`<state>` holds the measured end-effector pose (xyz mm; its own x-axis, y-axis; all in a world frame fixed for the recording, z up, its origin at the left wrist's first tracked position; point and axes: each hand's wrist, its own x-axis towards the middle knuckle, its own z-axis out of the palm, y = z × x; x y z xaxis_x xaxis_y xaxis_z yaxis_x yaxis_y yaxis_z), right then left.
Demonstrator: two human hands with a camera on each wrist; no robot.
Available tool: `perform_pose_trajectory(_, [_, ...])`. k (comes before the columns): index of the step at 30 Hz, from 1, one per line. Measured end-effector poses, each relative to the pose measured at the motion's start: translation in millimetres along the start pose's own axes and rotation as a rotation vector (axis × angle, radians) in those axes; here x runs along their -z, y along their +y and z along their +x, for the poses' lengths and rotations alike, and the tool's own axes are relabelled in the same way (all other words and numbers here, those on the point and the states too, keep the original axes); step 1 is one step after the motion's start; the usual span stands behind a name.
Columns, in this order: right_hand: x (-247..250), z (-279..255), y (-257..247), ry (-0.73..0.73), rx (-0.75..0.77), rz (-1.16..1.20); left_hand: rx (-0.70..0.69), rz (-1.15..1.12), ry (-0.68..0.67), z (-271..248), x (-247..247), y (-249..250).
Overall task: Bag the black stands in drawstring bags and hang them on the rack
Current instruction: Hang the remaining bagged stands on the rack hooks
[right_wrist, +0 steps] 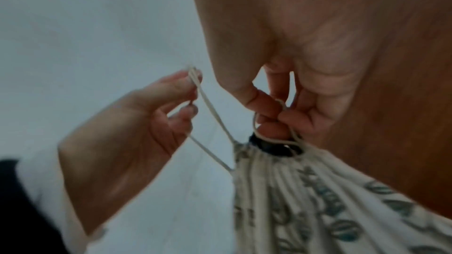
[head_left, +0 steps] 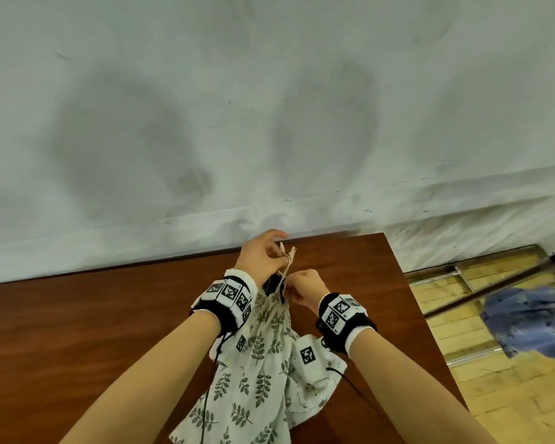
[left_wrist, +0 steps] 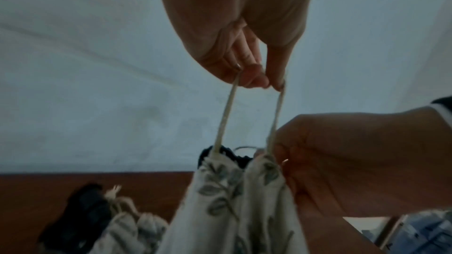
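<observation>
Also, maybe 2nd bag [left_wrist: 127, 225], L-wrist only

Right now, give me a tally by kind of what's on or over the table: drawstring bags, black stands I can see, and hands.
Drawstring bags: 2, leaf-print bag being cinched, second bag lying on the table
Black stands: 2, one in the cinched bag's mouth, one in the second bag
Hands: 2, left hand, right hand
Total: 6

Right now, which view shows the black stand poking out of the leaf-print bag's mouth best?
The right wrist view: the black stand sits ringed by the gathered bag mouth. The left wrist view shows only a dark, blurred top; the head view, a sliver between the hands.
</observation>
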<state>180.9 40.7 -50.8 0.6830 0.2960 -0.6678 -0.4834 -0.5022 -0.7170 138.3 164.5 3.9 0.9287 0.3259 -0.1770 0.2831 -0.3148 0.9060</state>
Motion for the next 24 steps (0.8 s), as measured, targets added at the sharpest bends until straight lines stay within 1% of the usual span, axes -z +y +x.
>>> perform_pose_trajectory(2, [10,-18,-17,-0.029,0.048,0.025,-0.033,0.039,0.025,-8,5,16])
perform_pose_trajectory(4, [23,-41,-29,-0.127,0.039,0.193,-0.061,0.095,0.026,-19,8,32])
perform_pose_trajectory(5, [28,-52,-35,-0.165,0.024,0.254,-0.083,0.13,0.005,-24,9,40])
perform_pose_trajectory(6, [33,-61,-40,-0.237,0.051,0.264,-0.109,0.176,-0.033,-29,10,48])
perform_pose_trajectory(9, [45,-100,-54,-0.375,0.213,0.265,-0.155,0.324,-0.201,-48,14,75])
perform_pose_trajectory(11, [55,-123,-60,-0.466,0.255,0.267,-0.161,0.417,-0.312,-58,18,91])
perform_pose_trajectory(13, [67,-148,-59,-0.524,0.305,0.244,-0.176,0.448,-0.42,-74,18,112])
perform_pose_trajectory(14, [74,-163,-59,-0.532,0.353,0.226,-0.186,0.433,-0.46,-84,15,123])
perform_pose_trajectory(16, [85,-185,-62,-0.546,0.457,0.185,-0.186,0.378,-0.473,-93,12,139])
perform_pose_trajectory(18, [102,-206,-61,-0.548,0.543,0.091,-0.161,0.262,-0.509,-105,4,155])
perform_pose_trajectory(20, [124,-221,-56,-0.536,0.597,-0.003,-0.146,0.135,-0.553,-114,-7,170])
perform_pose_trajectory(22, [151,-241,-51,-0.508,0.629,-0.046,-0.172,0.161,-0.56,-121,-23,189])
perform_pose_trajectory(24, [178,-257,-47,-0.503,0.636,-0.037,-0.25,0.22,-0.588,-126,-43,208])
